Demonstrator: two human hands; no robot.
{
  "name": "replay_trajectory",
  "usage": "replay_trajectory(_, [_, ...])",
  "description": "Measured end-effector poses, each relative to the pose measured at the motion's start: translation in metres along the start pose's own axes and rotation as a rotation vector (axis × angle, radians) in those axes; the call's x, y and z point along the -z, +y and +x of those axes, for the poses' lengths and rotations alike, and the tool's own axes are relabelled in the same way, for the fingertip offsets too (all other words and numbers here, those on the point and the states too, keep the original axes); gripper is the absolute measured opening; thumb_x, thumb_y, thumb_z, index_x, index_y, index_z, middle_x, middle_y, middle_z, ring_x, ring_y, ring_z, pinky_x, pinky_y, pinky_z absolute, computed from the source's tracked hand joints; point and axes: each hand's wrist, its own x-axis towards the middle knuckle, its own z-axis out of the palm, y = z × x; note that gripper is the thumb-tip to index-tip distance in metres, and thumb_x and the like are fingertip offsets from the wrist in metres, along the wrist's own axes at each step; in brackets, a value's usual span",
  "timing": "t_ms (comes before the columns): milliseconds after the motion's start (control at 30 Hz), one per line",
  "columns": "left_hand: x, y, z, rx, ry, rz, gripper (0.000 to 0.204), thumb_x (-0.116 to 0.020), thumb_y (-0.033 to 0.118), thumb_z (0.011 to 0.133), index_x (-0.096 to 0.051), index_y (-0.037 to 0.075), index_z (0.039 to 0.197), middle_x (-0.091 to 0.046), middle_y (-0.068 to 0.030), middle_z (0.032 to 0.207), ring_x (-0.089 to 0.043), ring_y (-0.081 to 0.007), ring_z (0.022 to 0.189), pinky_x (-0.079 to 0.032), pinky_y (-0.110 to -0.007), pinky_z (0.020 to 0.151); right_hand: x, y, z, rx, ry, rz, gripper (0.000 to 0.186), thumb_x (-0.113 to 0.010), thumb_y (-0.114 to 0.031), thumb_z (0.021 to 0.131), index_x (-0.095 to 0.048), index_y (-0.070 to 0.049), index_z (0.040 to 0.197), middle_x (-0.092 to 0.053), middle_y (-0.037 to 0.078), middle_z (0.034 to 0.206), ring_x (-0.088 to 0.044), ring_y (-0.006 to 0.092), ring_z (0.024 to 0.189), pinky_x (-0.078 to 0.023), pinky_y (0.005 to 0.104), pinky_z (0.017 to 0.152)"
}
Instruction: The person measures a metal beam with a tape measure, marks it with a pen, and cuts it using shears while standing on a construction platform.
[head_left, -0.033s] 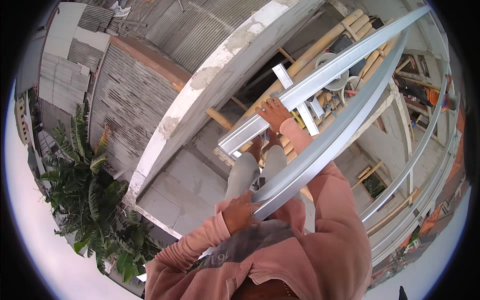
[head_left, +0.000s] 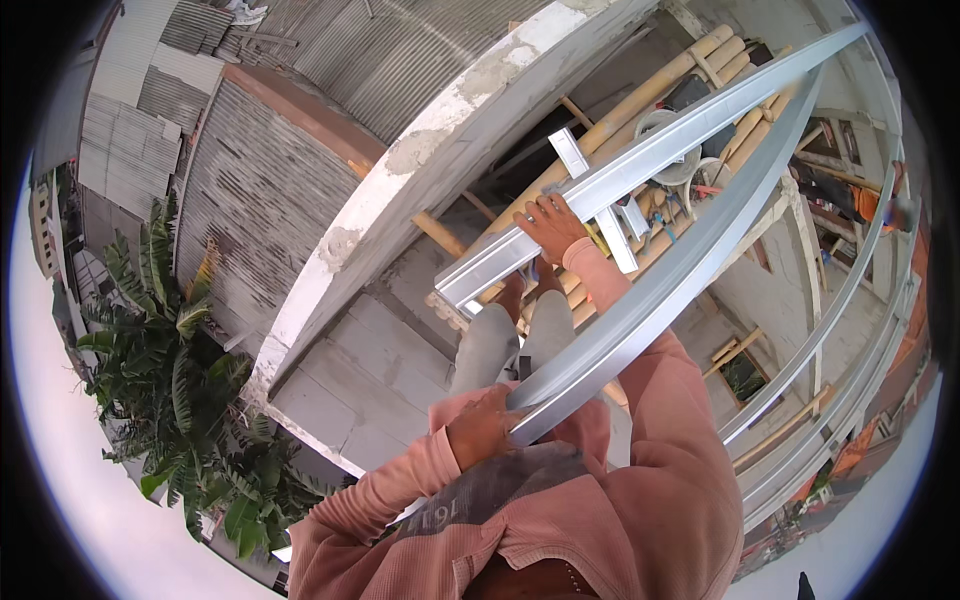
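My left hand (head_left: 482,425) is closed round the near end of a long silver metal channel (head_left: 640,335), close to my waist. This channel runs up and away to the right, passing over my right forearm. With its fingers curled over the edge, my right hand (head_left: 552,228) grips a second silver metal channel (head_left: 640,165) near its near end. The underside of that grip is hidden. A short metal crosspiece (head_left: 617,238) lies crosswise at the second channel, just right of my right hand. Its middle is covered by that channel.
Below are bamboo poles (head_left: 655,75) with buckets (head_left: 678,168) and scattered tools. A concrete wall top (head_left: 400,155) curves along the left, beyond it corrugated roofs (head_left: 255,170) and banana plants (head_left: 170,370). More metal rails (head_left: 835,310) run at right, where another person (head_left: 868,205) is partly visible.
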Motion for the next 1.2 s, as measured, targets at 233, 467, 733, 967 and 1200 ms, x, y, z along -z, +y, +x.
replay_trajectory(233, [-0.007,0.062,-0.005,0.053,0.077,0.085,0.054,-0.072,0.028,0.081,-0.062,0.026,0.134,-0.051,-0.025,0.114,-0.057,-0.042,0.104,-0.049,-0.047,0.091,0.15,0.005,0.081,0.046,0.417,0.022,0.067,-0.069,-0.005,0.066,-0.052,-0.015,0.129,-0.053,0.01,0.121,-0.048,0.0299,0.12,-0.032,0.0463,0.11])
replay_trajectory(467, [0.05,0.071,-0.004,0.125,0.111,0.143,0.05,-0.069,0.03,0.085,-0.062,0.028,0.134,-0.05,-0.0245,0.11,-0.058,-0.041,0.101,-0.051,-0.046,0.087,0.125,0.022,0.168,-0.068,0.25,-0.04,0.067,-0.072,-0.008,0.071,-0.051,-0.017,0.133,-0.051,0.01,0.126,-0.048,0.0284,0.122,-0.027,0.0457,0.113])
replay_trajectory(733, [0.062,0.052,-0.01,0.259,0.034,-0.063,0.04,-0.069,0.023,0.085,-0.068,0.021,0.125,-0.051,-0.0239,0.106,-0.057,-0.042,0.098,-0.05,-0.046,0.085,0.071,0.026,0.201,-0.186,0.231,-0.002,0.069,-0.068,-0.01,0.078,-0.043,-0.019,0.141,-0.049,0.008,0.131,-0.037,0.0275,0.135,-0.009,0.0522,0.123])
replay_trajectory(967, [0.071,0.054,-0.003,0.224,0.065,-0.126,0.04,-0.069,0.019,0.083,-0.066,0.011,0.123,-0.052,-0.0181,0.107,-0.054,-0.037,0.1,-0.045,-0.041,0.087,0.076,0.031,0.191,-0.226,0.178,-0.044,0.081,-0.072,-0.024,0.08,-0.033,-0.022,0.151,-0.041,0.008,0.148,-0.023,0.0277,0.148,0.0,0.0567,0.123])
replay_trajectory(1200, [0.084,0.07,-0.001,0.265,-0.03,-0.118,0.044,-0.069,0.019,0.083,-0.065,0.01,0.125,-0.052,-0.0181,0.107,-0.053,-0.0377,0.101,-0.045,-0.041,0.088,0.072,0.022,0.192,-0.244,0.189,-0.043,0.077,-0.067,-0.025,0.085,-0.031,-0.025,0.153,-0.037,0.005,0.153,-0.016,0.0276,0.151,0.002,0.0567,0.123])
